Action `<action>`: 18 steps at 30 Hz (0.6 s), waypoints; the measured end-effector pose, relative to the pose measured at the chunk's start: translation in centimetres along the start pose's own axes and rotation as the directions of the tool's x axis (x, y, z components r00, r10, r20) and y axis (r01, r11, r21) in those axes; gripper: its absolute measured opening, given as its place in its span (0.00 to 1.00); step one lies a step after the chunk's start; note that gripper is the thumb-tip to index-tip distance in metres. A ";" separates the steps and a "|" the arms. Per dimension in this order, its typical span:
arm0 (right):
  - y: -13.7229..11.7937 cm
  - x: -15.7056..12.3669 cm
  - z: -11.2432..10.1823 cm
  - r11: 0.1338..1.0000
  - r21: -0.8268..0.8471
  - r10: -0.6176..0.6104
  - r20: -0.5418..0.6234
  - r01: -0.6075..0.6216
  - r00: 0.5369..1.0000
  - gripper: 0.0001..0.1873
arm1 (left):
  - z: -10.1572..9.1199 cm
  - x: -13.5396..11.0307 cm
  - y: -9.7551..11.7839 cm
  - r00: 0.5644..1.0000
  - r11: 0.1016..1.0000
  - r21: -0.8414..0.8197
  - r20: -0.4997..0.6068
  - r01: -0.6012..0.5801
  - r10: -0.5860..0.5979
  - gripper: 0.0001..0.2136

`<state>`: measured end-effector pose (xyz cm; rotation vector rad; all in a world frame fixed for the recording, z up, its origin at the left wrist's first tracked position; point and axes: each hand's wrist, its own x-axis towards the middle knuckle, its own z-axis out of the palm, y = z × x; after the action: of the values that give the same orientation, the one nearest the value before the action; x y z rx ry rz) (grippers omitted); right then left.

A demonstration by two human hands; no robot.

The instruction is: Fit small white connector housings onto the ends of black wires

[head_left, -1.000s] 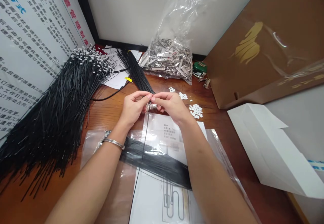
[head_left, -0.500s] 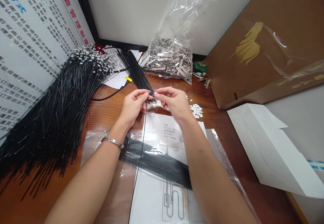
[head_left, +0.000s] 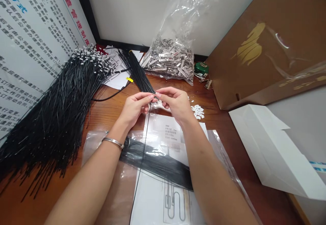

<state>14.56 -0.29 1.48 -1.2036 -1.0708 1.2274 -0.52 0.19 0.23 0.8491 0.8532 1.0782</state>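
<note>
Two hands meet fingertip to fingertip over one black wire

Many printed lines fill the white board at the far left. Beside it a big sheaf of black wires slants across the wooden table, white tips at its upper end. Next come some white papers, with a black cable and a yellow tag near them.

The left hand, a silver bracelet on its wrist, has thumb and forefinger pinched on the upper end of a single black wire. That wire runs from the fingertips down over a clear plastic bag, which lies with a printed sheet and has a dark bundle of wires within its outline. Just beyond the fingertips a slimmer sheaf points toward them.

The right hand holds thumb and forefinger closed together beside the wire's end; whether something is between them is too small to tell. Behind it slumps a clear bag of metal pieces. Just right of this hand lies a little heap of white pieces. Farther right stand a green tape measure, a brown box with a gold emblem, and a folded white carton.
</note>
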 end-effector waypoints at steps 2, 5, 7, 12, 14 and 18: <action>0.0 0.0 0.1 1.000 0.006 -0.003 0.011 0.003 1.000 0.10 | 0.0 0.0 -0.1 1.000 1.000 0.001 -0.008 -0.009 0.009 0.08; -0.1 -0.1 0.1 1.000 0.023 -0.011 0.023 0.010 1.000 0.10 | 0.0 0.0 -0.1 0.999 0.999 -0.005 -0.015 -0.035 0.035 0.08; -0.1 -0.1 0.2 0.999 0.024 -0.023 0.024 0.023 0.999 0.10 | 0.1 0.0 -0.1 0.998 0.999 -0.004 -0.028 -0.048 0.048 0.08; -0.1 0.0 0.2 1.000 0.008 -0.025 0.022 0.025 0.999 0.11 | 0.1 0.0 -0.1 0.996 0.998 0.012 -0.060 -0.060 0.061 0.07; -0.2 -0.1 0.2 1.000 0.000 -0.019 0.015 0.019 1.000 0.12 | 0.1 0.0 -0.1 0.996 0.998 0.020 -0.065 -0.061 0.062 0.07; -0.1 0.0 0.2 1.000 -0.016 -0.019 0.008 0.019 1.000 0.13 | 0.2 0.0 -0.1 0.992 0.995 0.050 -0.088 -0.087 0.091 0.07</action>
<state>14.35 -0.29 1.63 -1.1988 -1.0975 1.2121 -0.34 0.19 0.20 0.8892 0.9264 1.1858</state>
